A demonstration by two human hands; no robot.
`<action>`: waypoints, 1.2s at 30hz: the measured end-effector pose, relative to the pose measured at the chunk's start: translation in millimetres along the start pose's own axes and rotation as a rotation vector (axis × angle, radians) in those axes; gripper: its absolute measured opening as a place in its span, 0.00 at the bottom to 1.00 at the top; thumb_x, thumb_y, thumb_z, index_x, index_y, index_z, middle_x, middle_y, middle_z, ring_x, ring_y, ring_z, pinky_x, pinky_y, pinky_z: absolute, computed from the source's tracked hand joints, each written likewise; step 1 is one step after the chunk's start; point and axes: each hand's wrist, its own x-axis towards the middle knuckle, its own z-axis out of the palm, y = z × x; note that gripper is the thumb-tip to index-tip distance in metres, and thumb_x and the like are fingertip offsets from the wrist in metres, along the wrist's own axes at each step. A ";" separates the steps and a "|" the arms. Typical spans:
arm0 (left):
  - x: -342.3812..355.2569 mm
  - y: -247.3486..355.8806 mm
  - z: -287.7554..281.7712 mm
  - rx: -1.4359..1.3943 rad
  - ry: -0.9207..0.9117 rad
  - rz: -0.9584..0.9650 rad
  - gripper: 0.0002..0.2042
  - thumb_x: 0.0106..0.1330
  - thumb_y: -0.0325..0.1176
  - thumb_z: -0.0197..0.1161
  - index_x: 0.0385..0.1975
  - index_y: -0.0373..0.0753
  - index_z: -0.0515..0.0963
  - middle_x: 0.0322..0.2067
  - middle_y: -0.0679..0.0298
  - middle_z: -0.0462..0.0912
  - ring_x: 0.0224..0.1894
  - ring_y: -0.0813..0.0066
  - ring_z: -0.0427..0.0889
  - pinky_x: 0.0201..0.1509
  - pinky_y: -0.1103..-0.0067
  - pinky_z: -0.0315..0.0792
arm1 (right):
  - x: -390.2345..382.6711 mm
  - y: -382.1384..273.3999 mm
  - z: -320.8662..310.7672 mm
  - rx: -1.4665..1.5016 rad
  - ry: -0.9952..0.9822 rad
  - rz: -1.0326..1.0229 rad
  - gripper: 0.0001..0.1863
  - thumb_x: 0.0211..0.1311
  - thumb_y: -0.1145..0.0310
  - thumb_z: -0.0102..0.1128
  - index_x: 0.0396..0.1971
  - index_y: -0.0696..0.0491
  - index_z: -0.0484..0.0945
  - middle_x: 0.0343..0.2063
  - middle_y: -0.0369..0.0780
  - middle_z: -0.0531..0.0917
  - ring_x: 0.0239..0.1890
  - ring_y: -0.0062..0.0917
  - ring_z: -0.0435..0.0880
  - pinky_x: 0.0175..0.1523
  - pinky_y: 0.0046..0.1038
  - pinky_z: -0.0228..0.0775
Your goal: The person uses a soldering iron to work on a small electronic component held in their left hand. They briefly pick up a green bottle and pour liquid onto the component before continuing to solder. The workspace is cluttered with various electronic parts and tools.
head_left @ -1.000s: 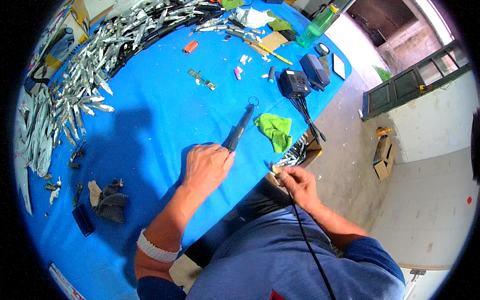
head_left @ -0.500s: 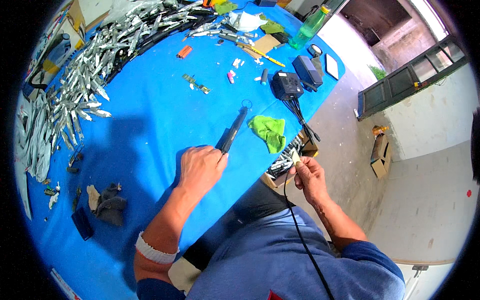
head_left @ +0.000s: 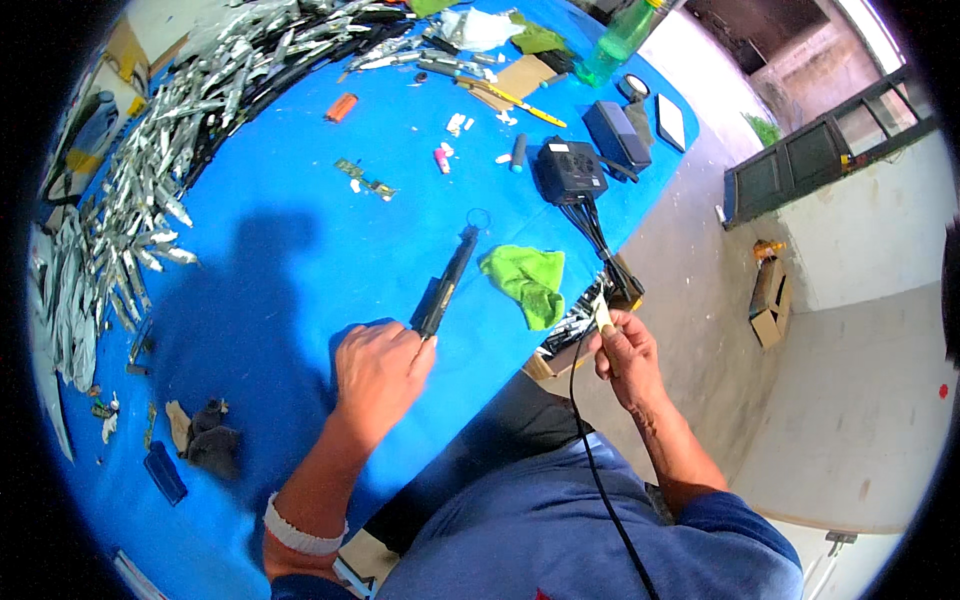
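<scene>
Head view, looking down: the left hand [head_left: 378, 372] rests closed on a blue table [head_left: 300, 250], gripping the near end of a long black tool [head_left: 447, 283] that points away from it. The right hand [head_left: 625, 350], off the table edge (beside a green cloth [head_left: 528, 283]), pinches a small pale piece [head_left: 602, 312], possibly a connector, with a black cable [head_left: 590, 450] trailing down.

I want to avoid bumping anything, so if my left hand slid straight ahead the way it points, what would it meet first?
The left hand points up and right along the black pen-shaped tool it grips. Past the tool's tip, the small wire ring on the blue table likely comes first, though depth is unclear.
</scene>
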 end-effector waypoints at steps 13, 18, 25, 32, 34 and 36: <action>3.9 -0.3 -1.5 0.051 0.015 0.048 0.16 0.58 0.31 0.72 0.14 0.40 0.72 0.18 0.60 0.74 0.22 0.57 0.76 0.30 0.64 0.67 | 15.8 -25.8 9.0 0.129 -0.326 0.079 0.10 0.79 0.63 0.50 0.51 0.52 0.69 0.31 0.37 0.81 0.25 0.18 0.76 0.31 0.20 0.67; 4.7 1.1 -2.1 0.039 0.000 0.047 0.16 0.59 0.32 0.71 0.14 0.40 0.72 0.18 0.60 0.74 0.22 0.57 0.76 0.29 0.63 0.68 | 17.3 -19.0 25.1 0.071 -0.143 0.039 0.07 0.78 0.63 0.54 0.46 0.49 0.74 0.27 0.31 0.80 0.23 0.15 0.75 0.27 0.17 0.64; 1.3 -2.4 1.4 -0.015 0.036 0.026 0.17 0.58 0.33 0.72 0.14 0.40 0.70 0.18 0.58 0.73 0.21 0.53 0.75 0.28 0.60 0.67 | 26.0 -31.2 29.4 0.073 -0.310 -0.009 0.07 0.77 0.65 0.56 0.45 0.52 0.75 0.32 0.33 0.82 0.30 0.16 0.80 0.34 0.18 0.72; 1.6 -2.4 1.2 0.032 0.000 0.020 0.16 0.60 0.35 0.71 0.15 0.41 0.72 0.18 0.60 0.75 0.23 0.57 0.78 0.30 0.62 0.70 | 40.2 -57.7 64.7 0.115 -0.352 -0.078 0.14 0.76 0.65 0.56 0.55 0.52 0.69 0.36 0.38 0.83 0.33 0.19 0.83 0.38 0.21 0.76; 2.0 -2.2 -0.1 0.026 -0.002 0.018 0.16 0.60 0.35 0.71 0.15 0.42 0.73 0.18 0.60 0.75 0.23 0.58 0.78 0.30 0.62 0.71 | 54.4 -63.1 73.7 0.127 -0.375 -0.125 0.16 0.75 0.64 0.59 0.56 0.51 0.69 0.34 0.38 0.83 0.30 0.19 0.82 0.36 0.21 0.75; 3.1 -0.5 -0.8 0.000 0.010 0.009 0.17 0.59 0.35 0.72 0.13 0.40 0.72 0.18 0.59 0.75 0.23 0.55 0.78 0.30 0.62 0.70 | 70.3 -64.1 81.1 0.139 -0.429 -0.174 0.17 0.75 0.63 0.60 0.57 0.51 0.68 0.32 0.37 0.83 0.29 0.19 0.82 0.35 0.21 0.75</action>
